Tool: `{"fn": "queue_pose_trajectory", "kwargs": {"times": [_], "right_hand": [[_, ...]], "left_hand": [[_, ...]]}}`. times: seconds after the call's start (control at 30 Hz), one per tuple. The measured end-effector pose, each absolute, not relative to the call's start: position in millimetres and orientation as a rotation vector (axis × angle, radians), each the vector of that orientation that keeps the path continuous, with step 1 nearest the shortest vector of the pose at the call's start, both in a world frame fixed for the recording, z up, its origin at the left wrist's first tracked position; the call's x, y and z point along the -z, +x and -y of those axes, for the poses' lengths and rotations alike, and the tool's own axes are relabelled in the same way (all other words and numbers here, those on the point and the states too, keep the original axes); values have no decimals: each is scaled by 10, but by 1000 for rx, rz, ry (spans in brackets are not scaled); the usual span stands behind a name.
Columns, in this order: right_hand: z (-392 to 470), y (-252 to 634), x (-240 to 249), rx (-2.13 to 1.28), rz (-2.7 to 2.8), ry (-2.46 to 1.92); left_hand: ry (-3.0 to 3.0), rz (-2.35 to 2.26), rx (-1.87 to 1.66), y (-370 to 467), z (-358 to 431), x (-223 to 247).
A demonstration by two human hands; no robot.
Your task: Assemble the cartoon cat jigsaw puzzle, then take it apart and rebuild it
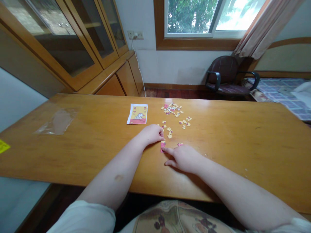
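Observation:
A small strip of joined pink and yellow jigsaw puzzle pieces (162, 149) lies on the table in front of me. My left hand (153, 134) is at its top end, fingers closed in a pinch on a yellow puzzle piece (163, 141), mostly covered by the fingertips. From the other side my right hand (184, 158) presses its outstretched index fingertip on the pink part, thumb apart, holding nothing. A pink puzzle piece (179, 144) lies just beyond the right knuckles. Several yellow puzzle pieces (169, 133) are scattered past my left fingers.
Farther back is a pile of loose puzzle pieces (172, 109), with a smaller group (186, 122) to its right. A picture card (138, 114) of a white animal lies left of the pile. A clear plastic bag (58, 121) rests on the wooden table (102, 129) at left.

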State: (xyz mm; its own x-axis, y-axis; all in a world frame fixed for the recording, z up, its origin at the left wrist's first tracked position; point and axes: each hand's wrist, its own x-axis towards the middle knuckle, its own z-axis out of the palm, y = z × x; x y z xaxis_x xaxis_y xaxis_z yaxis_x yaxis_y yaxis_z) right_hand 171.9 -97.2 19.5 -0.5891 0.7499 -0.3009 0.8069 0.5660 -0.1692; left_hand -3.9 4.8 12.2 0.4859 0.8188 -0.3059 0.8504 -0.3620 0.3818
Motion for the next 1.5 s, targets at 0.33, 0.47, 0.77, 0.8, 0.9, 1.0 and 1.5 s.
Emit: {"fn": "queue_pose_trajectory", "kwargs": {"times": [0.33, 0.47, 0.77, 0.8, 0.9, 1.0, 1.5], "right_hand": [[974, 1708, -213, 421, -2610, 1302], [978, 1698, -205, 410, -2608, 1293], [976, 1688, -172, 398, -2632, 1262], [977, 1687, -173, 397, -2641, 1260], [980, 1680, -183, 395, -2640, 1259], [973, 1679, -208, 396, -2638, 1246], [484, 2044, -5, 986, -2642, 2038]], "left_hand": [[2325, -1331, 4, -10, 17, -138], [2436, -1239, -137, 36, 44, -132], [2576, -1030, -26, 88, 50, -70], [2580, -1020, -34, 97, 57, -71], [2584, -1021, -29, 116, 72, -71], [2585, -1024, -6, 122, 65, -55], [2391, -1165, -186, 195, 127, -91]]}}
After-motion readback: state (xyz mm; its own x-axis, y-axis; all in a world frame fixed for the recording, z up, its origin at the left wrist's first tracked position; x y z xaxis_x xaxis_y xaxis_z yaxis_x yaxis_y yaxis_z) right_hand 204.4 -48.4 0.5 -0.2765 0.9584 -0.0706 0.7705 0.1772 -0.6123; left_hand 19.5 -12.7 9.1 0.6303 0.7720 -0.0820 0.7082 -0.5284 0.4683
